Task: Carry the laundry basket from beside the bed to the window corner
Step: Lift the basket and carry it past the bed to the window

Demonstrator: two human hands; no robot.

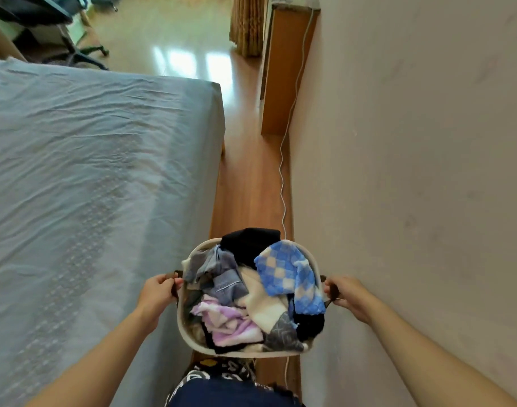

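A cream laundry basket (183, 327) hangs in front of me, in the narrow gap between the bed and the wall, low in the head view. It is piled with clothes: a blue checked towel, a lilac cloth, grey and black pieces. My left hand (157, 292) is closed around the dark handle on the basket's left side. My right hand (347, 293) grips the matching handle on the right. The basket's underside and the floor beneath it are hidden.
The bed (89, 171) with a pale grey sheet fills the left. A bare wall (413, 171) runs along the right, with a white cable (281, 171) down its base. A wooden cabinet (283, 71) narrows the aisle ahead. A curtain (247, 24) hangs beyond. An office chair (75, 51) stands far left.
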